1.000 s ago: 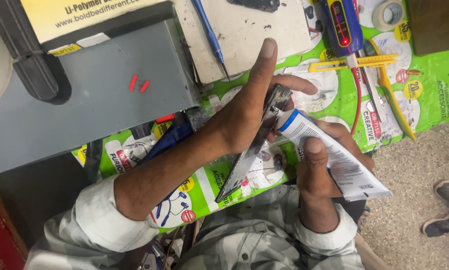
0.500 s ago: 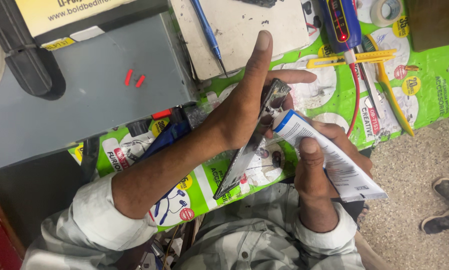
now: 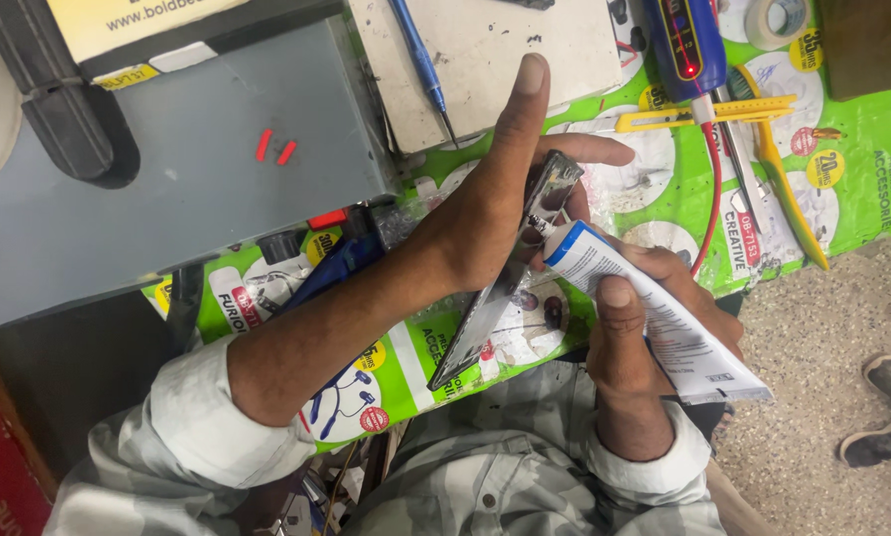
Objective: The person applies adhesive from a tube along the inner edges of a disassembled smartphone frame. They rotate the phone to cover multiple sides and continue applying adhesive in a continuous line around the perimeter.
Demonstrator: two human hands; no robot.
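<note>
My left hand (image 3: pixel 500 199) grips a flat, dark phone panel (image 3: pixel 485 318) edge-on, with the index finger stretched straight out past it. My right hand (image 3: pixel 629 328) is closed round a white glue tube (image 3: pixel 654 318) with a blue band by its nozzle. The tube's tip rests against the upper end of the panel, next to my left thumb. Both hands hover over a green printed mat (image 3: pixel 862 159) on the bench.
A grey metal box (image 3: pixel 167 199) with two small red bits stands at the left. A white board (image 3: pixel 495 50) carries a blue screwdriver (image 3: pixel 420 65). A blue tool with a red cable (image 3: pixel 684 45), a yellow cutter (image 3: pixel 703 114), yellow tweezers (image 3: pixel 783 189) and a tape roll (image 3: pixel 775 18) lie to the right. A shoe (image 3: pixel 882 417) shows on the floor.
Both hands have stayed together with tube tip at the panel; the left index finger has shifted slightly up and left in view.
</note>
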